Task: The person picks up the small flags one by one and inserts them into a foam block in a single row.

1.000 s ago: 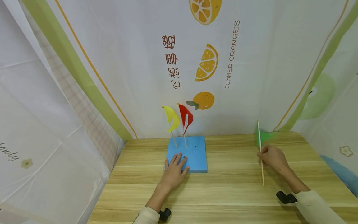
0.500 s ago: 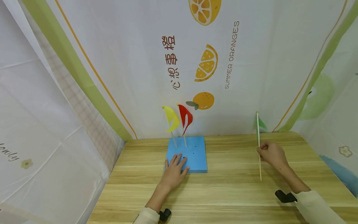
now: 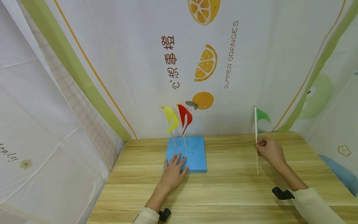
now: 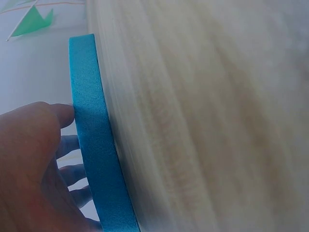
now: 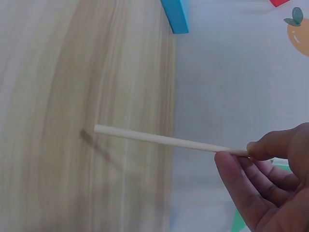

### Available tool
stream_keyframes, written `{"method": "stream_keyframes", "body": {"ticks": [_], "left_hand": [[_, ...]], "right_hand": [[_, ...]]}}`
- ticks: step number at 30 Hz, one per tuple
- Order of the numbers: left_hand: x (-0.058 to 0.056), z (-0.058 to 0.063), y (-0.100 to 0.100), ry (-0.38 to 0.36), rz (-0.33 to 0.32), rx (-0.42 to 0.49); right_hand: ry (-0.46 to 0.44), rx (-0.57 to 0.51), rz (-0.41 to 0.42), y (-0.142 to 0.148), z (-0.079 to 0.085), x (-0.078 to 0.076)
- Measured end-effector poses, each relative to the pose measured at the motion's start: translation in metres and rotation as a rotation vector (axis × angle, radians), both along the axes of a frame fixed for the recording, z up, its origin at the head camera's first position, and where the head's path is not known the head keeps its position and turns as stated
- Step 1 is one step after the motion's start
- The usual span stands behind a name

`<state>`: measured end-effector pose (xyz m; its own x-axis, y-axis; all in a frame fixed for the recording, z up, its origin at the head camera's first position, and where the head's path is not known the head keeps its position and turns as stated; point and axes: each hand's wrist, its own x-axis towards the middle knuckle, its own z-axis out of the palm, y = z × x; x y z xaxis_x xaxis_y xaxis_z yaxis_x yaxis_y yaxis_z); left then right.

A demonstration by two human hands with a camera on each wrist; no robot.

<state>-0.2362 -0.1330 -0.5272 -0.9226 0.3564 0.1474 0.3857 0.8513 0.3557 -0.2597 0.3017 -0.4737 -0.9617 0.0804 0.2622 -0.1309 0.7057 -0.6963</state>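
My left hand (image 3: 174, 173) rests with spread fingers on the near left part of a blue foam block (image 3: 197, 161). Small dark holes show in the block's top. A yellow flag (image 3: 172, 119) and a red flag (image 3: 186, 116) stand on thin sticks in its far left part, leaning slightly. Off to the right, my right hand (image 3: 271, 152) pinches the stick of a green flag (image 3: 263, 115) between thumb and fingers. That stick is nearly upright, and in the right wrist view its bare lower end (image 5: 130, 134) points out above the wood, apart from it.
The wooden table (image 3: 229, 189) runs under both arms. Behind it hangs a white curtain (image 3: 134, 77) with printed oranges, close to the table's back edge. Another white cloth (image 3: 42, 124) hangs along the left side. A black device (image 3: 282, 193) sits at the right wrist.
My right hand has raised the green flag and shifted it slightly left. The flag cloth has swung into fuller view and the stick stands more upright. My left hand has stayed on the block.
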Motion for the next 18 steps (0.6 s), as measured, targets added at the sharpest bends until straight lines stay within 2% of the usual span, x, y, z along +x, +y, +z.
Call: {"method": "stream_keyframes", "body": {"ticks": [6, 18], "left_hand": [[0.0, -0.001, 0.0, 0.0, 0.004, -0.009], [0.001, -0.001, 0.001, -0.006, 0.002, 0.0]], "right_hand": [[0.065, 0.036, -0.013, -0.007, 0.007, -0.003], [0.147, -0.016, 0.016, -0.027, 0.02, -0.011]]}}
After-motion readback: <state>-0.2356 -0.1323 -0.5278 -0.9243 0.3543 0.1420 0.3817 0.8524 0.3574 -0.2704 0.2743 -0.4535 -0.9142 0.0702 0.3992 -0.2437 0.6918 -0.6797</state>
